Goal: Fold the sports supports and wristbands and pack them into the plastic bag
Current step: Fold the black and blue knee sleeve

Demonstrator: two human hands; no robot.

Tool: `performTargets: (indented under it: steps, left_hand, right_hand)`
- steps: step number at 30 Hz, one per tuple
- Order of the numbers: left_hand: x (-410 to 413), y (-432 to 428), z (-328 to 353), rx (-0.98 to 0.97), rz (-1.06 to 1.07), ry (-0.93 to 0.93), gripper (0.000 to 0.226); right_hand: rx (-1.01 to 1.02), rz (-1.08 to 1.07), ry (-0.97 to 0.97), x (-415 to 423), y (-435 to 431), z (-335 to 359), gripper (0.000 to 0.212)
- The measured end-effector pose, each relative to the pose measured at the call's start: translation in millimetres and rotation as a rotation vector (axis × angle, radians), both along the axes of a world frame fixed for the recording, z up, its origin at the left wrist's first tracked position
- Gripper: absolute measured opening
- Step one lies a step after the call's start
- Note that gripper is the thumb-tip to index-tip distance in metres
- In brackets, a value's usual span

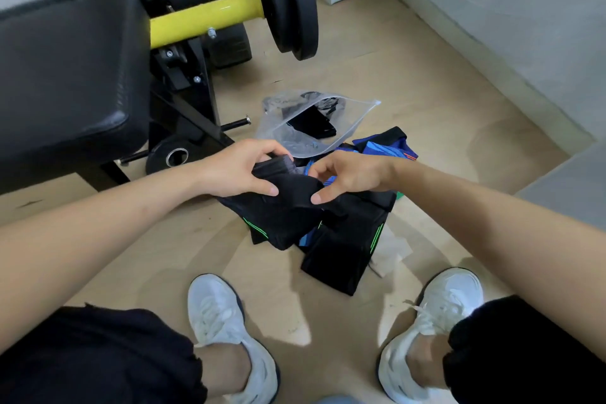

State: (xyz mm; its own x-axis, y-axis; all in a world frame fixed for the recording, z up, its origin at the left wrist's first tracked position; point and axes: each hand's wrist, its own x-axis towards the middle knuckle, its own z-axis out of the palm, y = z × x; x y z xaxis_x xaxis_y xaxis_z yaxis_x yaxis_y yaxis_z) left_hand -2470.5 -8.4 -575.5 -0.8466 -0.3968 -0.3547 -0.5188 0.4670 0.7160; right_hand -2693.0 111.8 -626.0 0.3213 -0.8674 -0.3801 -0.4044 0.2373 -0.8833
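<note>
A black sports support with green stripes (282,220) is lifted above the floor between both hands. My left hand (236,170) grips its upper folded end, fingers curled over the top and thumb underneath. My right hand (347,175) pinches the fabric's right edge with thumb and fingers. A second black support with a green stripe (344,256) lies flat on the floor below. A blue patterned support (390,146) lies behind them. The clear plastic zip bag (288,128) lies open on the floor farther back, with a black item (314,125) inside.
A black and yellow weight bench (72,75) with a loaded weight plate (288,0) fills the left. A grey wall runs along the right. A white paper scrap (390,256) lies beside the supports. My white shoes (226,325) stand on the wooden floor in front.
</note>
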Motion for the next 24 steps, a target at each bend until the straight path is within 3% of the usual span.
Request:
performTargets:
  steps: [6, 10, 12, 18, 24]
  left_hand:
    - [22, -5, 5, -0.055, 0.036, -0.061, 0.023]
    - [19, 4, 12, 0.015, -0.024, -0.018, 0.017]
    - [15, 10, 15, 0.073, -0.015, 0.023, 0.019]
    - [4, 18, 17, 0.148, 0.106, 0.152, 0.02]
    - [-19, 35, 9, 0.271, 0.144, 0.241, 0.023]
  right_hand:
    - [-0.049, -0.12, 0.078, -10, 9, 18, 0.011]
    - [-0.317, -0.338, 0.318, -17, 6, 19, 0.012]
    - [-0.374, -0.456, 0.349, -13, 8, 23, 0.018]
    - [-0.116, -0.551, -0.192, 0, 39, 44, 0.018]
    - [-0.194, -0.554, -0.263, 12, 65, 43, 0.035]
